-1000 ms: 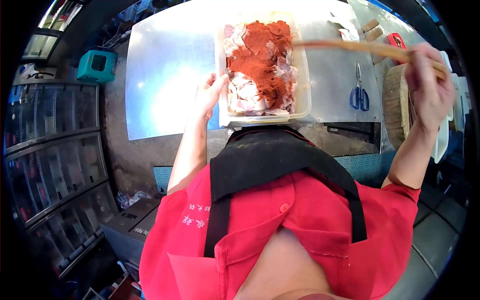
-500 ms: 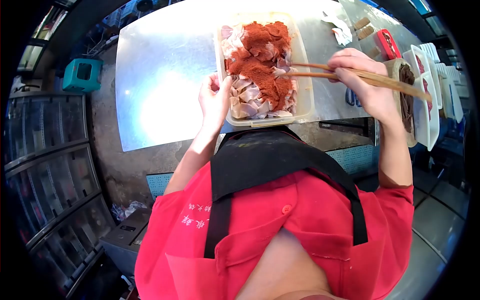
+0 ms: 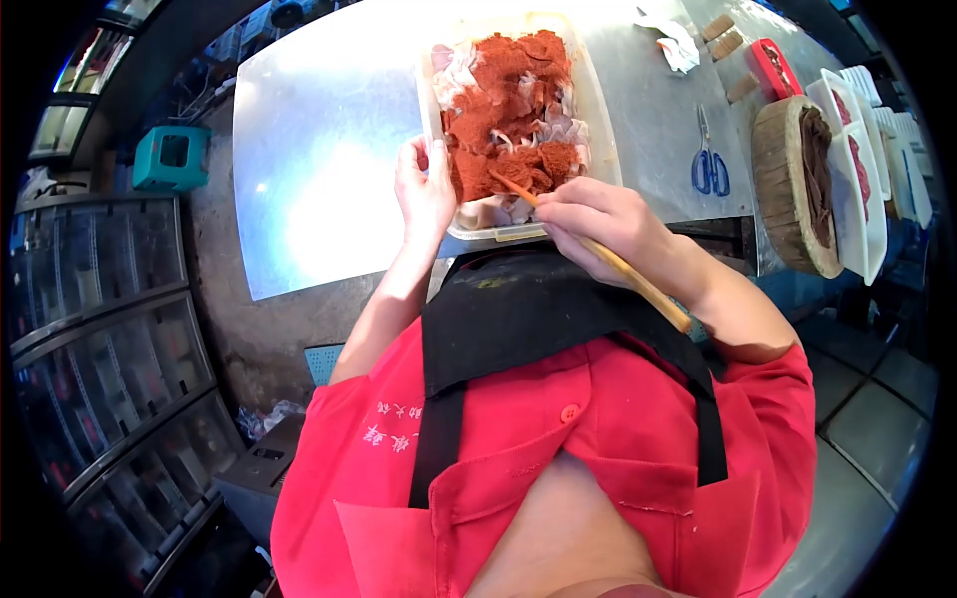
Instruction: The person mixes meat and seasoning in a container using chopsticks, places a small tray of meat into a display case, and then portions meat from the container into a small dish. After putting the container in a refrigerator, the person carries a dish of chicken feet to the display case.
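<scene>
A clear plastic tub stands on the metal table in front of me. Inside lie pale slices of raw meat, largely covered by red-brown spice powder. My left hand grips the tub's left wall, thumb on the rim and fingers outside. My right hand is closed around long wooden chopsticks over the tub's near right corner. Their tips reach into the powdered meat, and the thick ends point back toward my apron.
Blue-handled scissors lie on the metal table, right of the tub. Farther right are a round wooden block with dark strips, white trays of red meat and a red container. A teal stool stands at left.
My right hand has moved left and nearer to me, swinging the chopsticks' tips to the near left part of the meat. Powder is spread differently. The scissors have come into full view.
</scene>
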`<state>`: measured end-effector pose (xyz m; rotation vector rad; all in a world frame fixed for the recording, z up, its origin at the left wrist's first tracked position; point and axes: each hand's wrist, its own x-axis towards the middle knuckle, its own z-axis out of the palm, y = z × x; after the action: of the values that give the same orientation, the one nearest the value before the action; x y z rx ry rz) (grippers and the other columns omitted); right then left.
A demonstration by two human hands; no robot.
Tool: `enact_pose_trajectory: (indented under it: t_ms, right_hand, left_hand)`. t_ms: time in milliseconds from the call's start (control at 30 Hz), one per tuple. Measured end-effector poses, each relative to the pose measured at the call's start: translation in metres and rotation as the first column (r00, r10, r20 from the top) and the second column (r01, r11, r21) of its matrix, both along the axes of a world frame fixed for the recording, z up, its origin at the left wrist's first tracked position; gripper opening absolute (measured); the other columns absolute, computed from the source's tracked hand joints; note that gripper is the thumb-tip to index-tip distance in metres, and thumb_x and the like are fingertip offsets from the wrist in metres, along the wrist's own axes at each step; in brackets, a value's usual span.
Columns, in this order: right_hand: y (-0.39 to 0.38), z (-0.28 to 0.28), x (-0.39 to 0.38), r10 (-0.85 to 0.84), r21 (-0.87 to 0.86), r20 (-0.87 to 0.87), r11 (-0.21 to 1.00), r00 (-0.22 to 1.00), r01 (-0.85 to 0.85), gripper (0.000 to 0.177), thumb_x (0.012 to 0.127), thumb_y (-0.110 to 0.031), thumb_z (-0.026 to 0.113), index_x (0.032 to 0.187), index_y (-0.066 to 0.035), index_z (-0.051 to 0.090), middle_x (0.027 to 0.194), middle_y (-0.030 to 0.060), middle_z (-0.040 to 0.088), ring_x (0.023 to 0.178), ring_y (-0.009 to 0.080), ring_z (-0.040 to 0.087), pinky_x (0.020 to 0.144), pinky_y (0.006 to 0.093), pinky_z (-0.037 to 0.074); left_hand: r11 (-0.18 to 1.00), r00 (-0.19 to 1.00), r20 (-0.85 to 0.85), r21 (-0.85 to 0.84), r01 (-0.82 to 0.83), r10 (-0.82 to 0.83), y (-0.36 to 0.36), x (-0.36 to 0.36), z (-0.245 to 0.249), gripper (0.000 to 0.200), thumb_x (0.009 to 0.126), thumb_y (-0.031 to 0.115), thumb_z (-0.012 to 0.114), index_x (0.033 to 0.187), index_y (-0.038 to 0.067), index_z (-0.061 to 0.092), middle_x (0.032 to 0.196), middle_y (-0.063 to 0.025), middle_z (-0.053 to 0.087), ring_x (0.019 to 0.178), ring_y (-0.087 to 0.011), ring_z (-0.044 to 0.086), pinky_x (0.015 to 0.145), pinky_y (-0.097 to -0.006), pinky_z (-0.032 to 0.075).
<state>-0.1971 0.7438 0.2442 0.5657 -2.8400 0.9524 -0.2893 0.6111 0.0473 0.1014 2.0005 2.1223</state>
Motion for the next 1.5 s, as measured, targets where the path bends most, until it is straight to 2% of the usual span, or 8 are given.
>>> enact_pose_trajectory:
  t_ms: [167, 300, 633, 900, 1067, 1133, 1233, 1500]
  right_hand:
    - [0.019, 0.059, 0.000, -0.058, 0.007, 0.115, 0.998, 0.992, 0.057, 0.014, 0.073, 0.002, 0.062, 0.087, 0.000, 0.063, 0.086, 0.0135, 0.062, 0.073, 0.0256, 0.062, 0.064, 0.0307, 0.051]
    - [0.019, 0.027, 0.001, 0.055, -0.149, 0.357, 0.989, 0.933, -0.002, 0.014, 0.074, 0.001, 0.061, 0.088, -0.002, 0.063, 0.088, 0.0124, 0.062, 0.078, 0.0251, 0.062, 0.068, 0.0303, 0.050]
    - [0.071, -0.036, -0.021, 0.047, 0.021, -0.130, 0.999, 0.990, -0.044, 0.011, 0.074, 0.001, 0.059, 0.082, -0.001, 0.065, 0.080, 0.0113, 0.064, 0.070, 0.0201, 0.064, 0.059, 0.0266, 0.052]
    - [0.071, -0.010, -0.040, -0.354, -0.360, 0.244, 0.831, 0.903, 0.423, 0.011, 0.082, -0.001, 0.054, 0.087, 0.002, 0.062, 0.076, 0.0073, 0.064, 0.069, 0.0126, 0.063, 0.063, 0.0234, 0.052]
    - [0.067, -0.014, -0.054, -0.411, -0.374, 0.162, 0.816, 0.897, 0.441, 0.013, 0.084, -0.006, 0.052, 0.090, 0.001, 0.061, 0.084, 0.0098, 0.063, 0.079, 0.0151, 0.062, 0.072, 0.0261, 0.051]
    - [0.061, -0.048, -0.056, -0.332, 0.086, -0.080, 0.937, 0.940, 0.338, 0.011, 0.084, -0.004, 0.053, 0.087, 0.002, 0.061, 0.080, 0.0088, 0.062, 0.074, 0.0153, 0.060, 0.067, 0.0264, 0.051]
    - [0.038, -0.067, -0.033, -0.304, -0.143, 0.016, 0.942, 0.952, 0.303, 0.009, 0.081, 0.000, 0.053, 0.082, 0.002, 0.062, 0.082, 0.0102, 0.062, 0.073, 0.0178, 0.060, 0.066, 0.0279, 0.049]
    - [0.030, 0.015, 0.026, -0.327, -0.134, 0.136, 0.929, 0.935, 0.345, 0.013, 0.077, 0.003, 0.052, 0.086, 0.003, 0.062, 0.076, 0.0122, 0.059, 0.067, 0.0202, 0.060, 0.059, 0.0296, 0.048]
  left_hand:
    - [0.998, 0.999, 0.043, 0.059, -0.025, 0.022, -0.002, 0.003, 0.003, 0.019, 0.092, 0.016, 0.050, 0.093, -0.002, 0.055, 0.080, -0.0055, 0.056, 0.072, -0.0091, 0.050, 0.066, -0.0245, 0.043]
    - [0.999, 0.997, 0.078, 0.023, -0.026, 0.024, -0.002, 0.006, 0.008, 0.019, 0.089, 0.017, 0.053, 0.094, -0.001, 0.055, 0.080, -0.0056, 0.057, 0.073, -0.0092, 0.052, 0.067, -0.0248, 0.044]
    - [0.995, 0.996, 0.032, -0.062, 0.082, -0.080, -0.007, 0.007, 0.004, 0.022, 0.080, 0.002, 0.056, 0.101, 0.005, 0.053, 0.090, -0.0025, 0.056, 0.078, -0.0089, 0.051, 0.068, -0.0237, 0.044]
    - [0.994, 0.996, 0.031, -0.072, 0.082, -0.080, -0.006, 0.007, 0.011, 0.022, 0.078, 0.000, 0.054, 0.100, 0.004, 0.053, 0.089, -0.0021, 0.055, 0.077, -0.0093, 0.050, 0.069, -0.0235, 0.043]
    - [0.997, 0.998, 0.035, -0.060, 0.048, -0.046, -0.002, 0.009, 0.008, 0.016, 0.083, 0.006, 0.057, 0.099, 0.003, 0.053, 0.086, -0.0017, 0.055, 0.073, -0.0077, 0.050, 0.062, -0.0221, 0.043]
    - [0.999, 0.998, 0.054, -0.037, 0.040, -0.038, 0.000, 0.010, 0.008, 0.016, 0.084, 0.009, 0.057, 0.098, 0.003, 0.053, 0.085, -0.0014, 0.055, 0.072, -0.0071, 0.049, 0.061, -0.0218, 0.043]
    - [0.999, 0.999, 0.044, -0.021, 0.031, -0.030, 0.003, 0.008, 0.003, 0.015, 0.086, 0.012, 0.057, 0.098, 0.003, 0.053, 0.084, -0.0012, 0.056, 0.071, -0.0065, 0.049, 0.059, -0.0215, 0.043]
    - [0.999, 0.999, 0.035, -0.018, 0.028, -0.028, 0.000, 0.006, -0.001, 0.015, 0.087, 0.013, 0.056, 0.098, 0.003, 0.052, 0.081, -0.0025, 0.056, 0.071, -0.0072, 0.050, 0.061, -0.0221, 0.043]
